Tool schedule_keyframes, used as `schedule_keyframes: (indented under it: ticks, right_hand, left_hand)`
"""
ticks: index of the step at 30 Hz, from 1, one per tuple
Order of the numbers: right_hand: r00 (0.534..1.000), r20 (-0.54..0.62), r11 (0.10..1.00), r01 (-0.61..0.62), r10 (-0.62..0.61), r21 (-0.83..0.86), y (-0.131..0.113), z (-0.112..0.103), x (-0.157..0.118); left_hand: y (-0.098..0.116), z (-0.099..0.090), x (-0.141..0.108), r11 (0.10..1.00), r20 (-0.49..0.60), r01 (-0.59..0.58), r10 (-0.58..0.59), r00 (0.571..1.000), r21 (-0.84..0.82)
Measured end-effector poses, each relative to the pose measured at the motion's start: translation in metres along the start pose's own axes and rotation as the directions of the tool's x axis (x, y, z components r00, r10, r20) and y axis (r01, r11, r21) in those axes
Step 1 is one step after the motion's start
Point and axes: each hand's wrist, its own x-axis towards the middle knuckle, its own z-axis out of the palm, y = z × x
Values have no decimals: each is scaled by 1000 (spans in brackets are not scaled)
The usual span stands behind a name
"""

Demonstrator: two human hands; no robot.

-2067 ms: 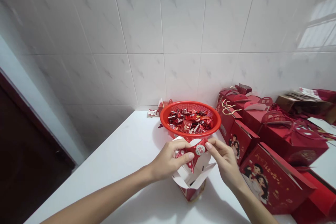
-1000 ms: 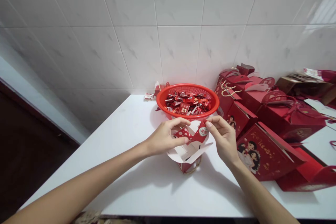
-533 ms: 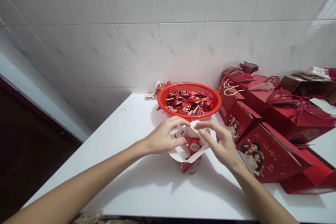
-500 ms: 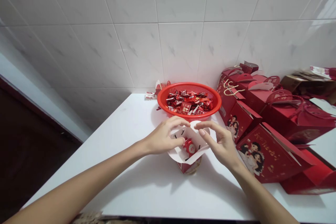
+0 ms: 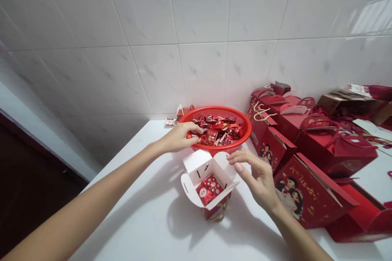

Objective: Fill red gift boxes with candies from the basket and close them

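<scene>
A small gift box [image 5: 194,168], white inside and red outside, stands upright on the white table with its flaps spread open. Red wrapped sweets [image 5: 210,189] lie inside it. Behind the box is a red plastic basket [image 5: 247,128] filled with small sweets [image 5: 225,127] in red wrappers. My left hand [image 5: 180,136] is over the basket's left rim, its thumb and fingers apart at the edge of the sweets. Beside the box's right-hand flap hovers my right hand [image 5: 257,175], fingers apart and holding nothing; whether a fingertip touches the flap I cannot tell.
Several red gift boxes [image 5: 312,187] crowd the right side, some printed with a cartoon couple. Farther right sits an open brown carton [image 5: 343,104]. A small white and red packet [image 5: 170,122] lies left of the basket, near the tiled wall [image 5: 202,69].
My left hand has left the gift box and moved up and forward to the basket. My right hand stays by the box. The view has tilted slightly up, and the box's flaps now stand wider.
</scene>
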Motion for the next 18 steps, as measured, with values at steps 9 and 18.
schedule_keyframes:
  ticks: [9,18]
  right_hand:
    - [1000,-20,1000,-7,7,-2,2,2,-1]
    - [1000,17,998,7,-6,-60,-1,1,-4]
  left_hand:
    - [-41,34,89,863,410,250,-440,799,438]
    - [-58,51,90,917,373,291,-380,847,272]
